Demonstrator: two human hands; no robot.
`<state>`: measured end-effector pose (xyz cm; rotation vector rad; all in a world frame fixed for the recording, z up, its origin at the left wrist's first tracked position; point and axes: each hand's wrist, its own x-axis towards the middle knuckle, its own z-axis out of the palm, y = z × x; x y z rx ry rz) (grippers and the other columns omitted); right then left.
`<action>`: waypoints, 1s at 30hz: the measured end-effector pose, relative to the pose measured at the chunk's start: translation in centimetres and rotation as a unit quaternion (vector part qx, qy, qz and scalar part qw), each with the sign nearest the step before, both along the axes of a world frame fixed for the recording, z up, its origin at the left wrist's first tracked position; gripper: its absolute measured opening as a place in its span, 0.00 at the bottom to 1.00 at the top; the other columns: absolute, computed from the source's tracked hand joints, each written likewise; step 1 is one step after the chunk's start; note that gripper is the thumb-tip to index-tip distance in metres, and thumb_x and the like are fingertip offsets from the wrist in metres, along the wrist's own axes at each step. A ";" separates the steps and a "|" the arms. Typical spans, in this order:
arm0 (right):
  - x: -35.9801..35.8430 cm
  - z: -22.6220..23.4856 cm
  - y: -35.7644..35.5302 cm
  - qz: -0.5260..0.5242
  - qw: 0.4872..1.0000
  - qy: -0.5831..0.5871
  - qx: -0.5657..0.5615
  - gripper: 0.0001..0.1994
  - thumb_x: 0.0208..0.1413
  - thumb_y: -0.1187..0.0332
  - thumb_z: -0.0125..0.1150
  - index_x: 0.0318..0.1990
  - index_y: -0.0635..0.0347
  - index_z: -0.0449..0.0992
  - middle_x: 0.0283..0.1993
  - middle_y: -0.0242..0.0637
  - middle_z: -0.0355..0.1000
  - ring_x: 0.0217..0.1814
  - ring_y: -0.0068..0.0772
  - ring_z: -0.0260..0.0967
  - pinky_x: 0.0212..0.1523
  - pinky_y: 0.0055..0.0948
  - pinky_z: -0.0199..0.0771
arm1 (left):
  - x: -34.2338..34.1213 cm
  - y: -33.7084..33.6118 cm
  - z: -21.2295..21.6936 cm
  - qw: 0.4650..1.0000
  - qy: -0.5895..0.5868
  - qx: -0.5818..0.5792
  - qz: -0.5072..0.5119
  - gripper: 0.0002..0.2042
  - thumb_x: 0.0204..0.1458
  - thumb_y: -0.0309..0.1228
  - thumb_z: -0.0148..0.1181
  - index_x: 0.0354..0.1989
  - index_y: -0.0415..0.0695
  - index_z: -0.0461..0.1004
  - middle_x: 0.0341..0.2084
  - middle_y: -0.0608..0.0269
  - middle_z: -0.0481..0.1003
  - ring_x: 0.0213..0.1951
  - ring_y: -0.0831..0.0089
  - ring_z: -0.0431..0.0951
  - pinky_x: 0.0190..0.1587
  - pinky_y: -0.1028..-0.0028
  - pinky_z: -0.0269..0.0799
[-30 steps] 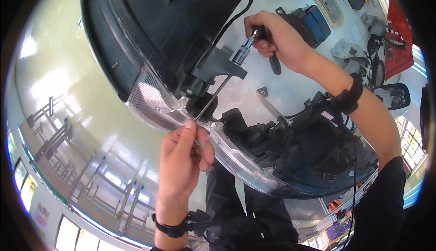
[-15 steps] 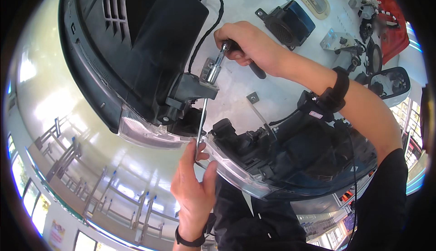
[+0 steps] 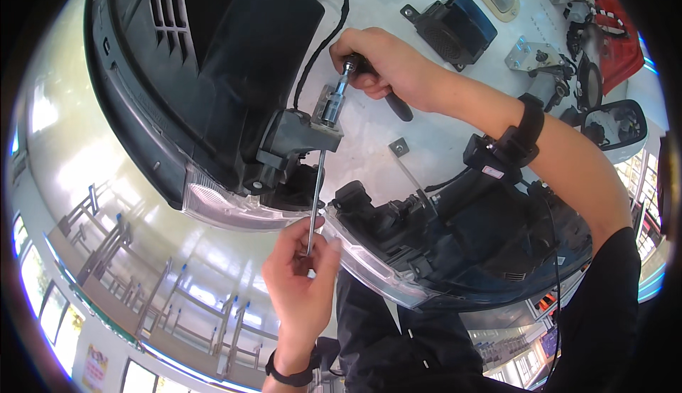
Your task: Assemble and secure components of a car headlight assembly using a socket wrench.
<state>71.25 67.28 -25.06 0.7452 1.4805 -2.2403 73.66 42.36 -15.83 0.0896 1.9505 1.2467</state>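
Observation:
My right hand (image 3: 380, 62) is closed round the dark handle of a socket wrench (image 3: 349, 67). Its silver extension and socket reach down to a metal bracket at the black mounting tab (image 3: 302, 131) of a headlight (image 3: 217, 197). Below that tab, my left hand (image 3: 302, 265) pinches the lower part of a thin silver rod-shaped tool (image 3: 317, 187) between thumb and fingers. The rod's upper end goes out of sight under the tab, so its kind is hard to tell. What the socket sits on is hidden.
A second headlight (image 3: 426, 237) with a black housing lies close to my left hand's right side. On the pale board are a black horn-like unit (image 3: 458, 29), a metal bracket (image 3: 529, 55) and a side mirror (image 3: 614, 126). A black cable (image 3: 344, 16) curves beside the large housing.
My left thumb and fingers have drawn closer together round the rod. My right hand, with the socket wrench, is almost where it was. The whole view has shifted slightly.

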 end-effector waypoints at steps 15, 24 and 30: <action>-0.3 -0.8 0.0 0.017 0.999 0.016 -0.048 0.15 0.54 0.62 0.40 0.21 0.60 0.66 0.12 0.26 0.48 0.14 0.17 0.41 0.17 0.20 0.42 | -1.2 -1.9 -2.6 0.688 -0.548 0.403 0.254 0.29 0.63 0.47 0.25 0.39 0.34 0.71 0.15 0.59 0.70 0.20 0.73 0.65 0.23 0.76 0.59; -0.4 -1.6 0.4 0.030 0.998 0.044 -0.045 0.14 0.52 0.60 0.43 0.22 0.60 0.66 0.12 0.25 0.48 0.13 0.17 0.40 0.16 0.21 0.41 | 0.1 -0.2 -0.7 0.986 0.123 -0.113 0.017 0.13 0.61 0.33 0.39 0.43 0.36 0.66 0.18 0.64 0.68 0.22 0.81 0.66 0.26 0.80 0.60; -0.3 -0.9 0.3 0.025 0.999 0.035 -0.026 0.15 0.53 0.60 0.42 0.22 0.59 0.67 0.11 0.25 0.48 0.13 0.16 0.41 0.16 0.20 0.43 | 0.6 -0.8 -1.4 0.963 0.243 -0.078 -0.081 0.17 0.47 0.20 0.57 0.47 0.36 0.66 0.22 0.63 0.72 0.24 0.77 0.71 0.29 0.80 0.67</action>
